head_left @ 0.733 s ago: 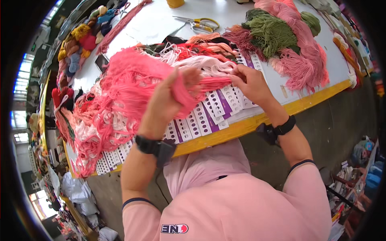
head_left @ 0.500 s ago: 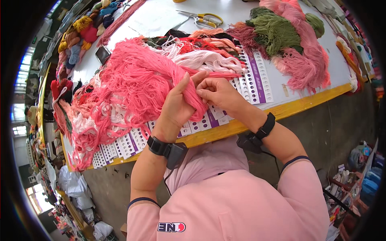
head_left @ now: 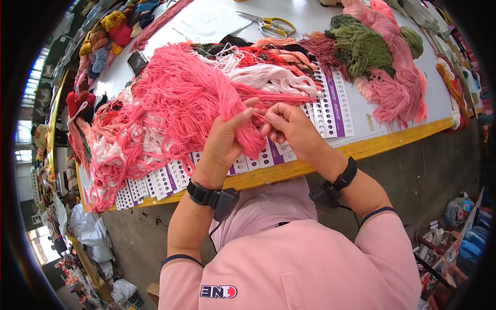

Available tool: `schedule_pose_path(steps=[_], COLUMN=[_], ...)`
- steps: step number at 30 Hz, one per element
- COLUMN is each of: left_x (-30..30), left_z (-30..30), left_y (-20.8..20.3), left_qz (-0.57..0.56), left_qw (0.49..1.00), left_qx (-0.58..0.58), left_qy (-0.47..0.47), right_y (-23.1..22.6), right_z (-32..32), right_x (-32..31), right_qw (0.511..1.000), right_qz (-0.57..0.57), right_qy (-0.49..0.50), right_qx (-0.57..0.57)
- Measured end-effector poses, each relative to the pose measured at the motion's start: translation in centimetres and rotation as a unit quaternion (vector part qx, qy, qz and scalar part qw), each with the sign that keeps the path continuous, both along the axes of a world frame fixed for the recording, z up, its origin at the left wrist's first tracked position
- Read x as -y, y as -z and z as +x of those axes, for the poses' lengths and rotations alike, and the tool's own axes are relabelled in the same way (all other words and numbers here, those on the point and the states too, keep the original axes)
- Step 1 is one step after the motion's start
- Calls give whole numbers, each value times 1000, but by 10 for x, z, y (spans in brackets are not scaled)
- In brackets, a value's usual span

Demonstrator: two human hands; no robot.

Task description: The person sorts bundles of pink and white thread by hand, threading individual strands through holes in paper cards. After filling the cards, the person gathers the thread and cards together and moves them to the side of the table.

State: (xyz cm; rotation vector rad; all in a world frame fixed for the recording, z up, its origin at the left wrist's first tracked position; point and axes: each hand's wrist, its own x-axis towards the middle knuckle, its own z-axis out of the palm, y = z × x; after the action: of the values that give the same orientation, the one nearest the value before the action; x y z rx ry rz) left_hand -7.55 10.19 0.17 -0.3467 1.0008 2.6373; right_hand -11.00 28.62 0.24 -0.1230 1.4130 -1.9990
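A large tangled mass of pink yarn (head_left: 170,98) spreads over the near left of the table. The end of a thick pink skein lies across my left hand (head_left: 226,137), whose thumb and fingers curl round it. My right hand (head_left: 289,126) is just to the right, its thumb and forefinger pinched on a few pink strands drawn from the skein. White yarn (head_left: 274,77) and red, peach and black yarn lie just beyond my hands. Under the yarn, white cards with rows of holes and purple bands (head_left: 333,103) line the table's near edge.
Yellow-handled scissors (head_left: 271,25) lie at the far middle. Green yarn (head_left: 359,49) and dusty pink skeins (head_left: 395,77) are at the far right. A small black box (head_left: 137,62) stands at the left. The white table has a yellow edge (head_left: 403,137).
My right hand has turned and shifted slightly right, pulling pink strands a little away from the skein. My left hand still holds the skein. The view has shifted slightly.
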Motion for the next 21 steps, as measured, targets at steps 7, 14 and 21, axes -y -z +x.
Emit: schedule_pose_path(steps=[7,14,21], left_x=[-5,-8,-7], left_z=[2,2,2], left_y=[-7,-10,-6], left_qz=[-72,-92,-79], left_qw=[997,995,996], left_qx=[-13,-16,-14], left_qy=[-27,-22,-43], right_y=[5,-2,-7], right_z=[-1,1,0], right_x=[-2,-2,-6], right_qw=[999,1000,996], right_qz=[-7,17,67], right_qy=[15,12,-25], right_qx=[27,8,-54])
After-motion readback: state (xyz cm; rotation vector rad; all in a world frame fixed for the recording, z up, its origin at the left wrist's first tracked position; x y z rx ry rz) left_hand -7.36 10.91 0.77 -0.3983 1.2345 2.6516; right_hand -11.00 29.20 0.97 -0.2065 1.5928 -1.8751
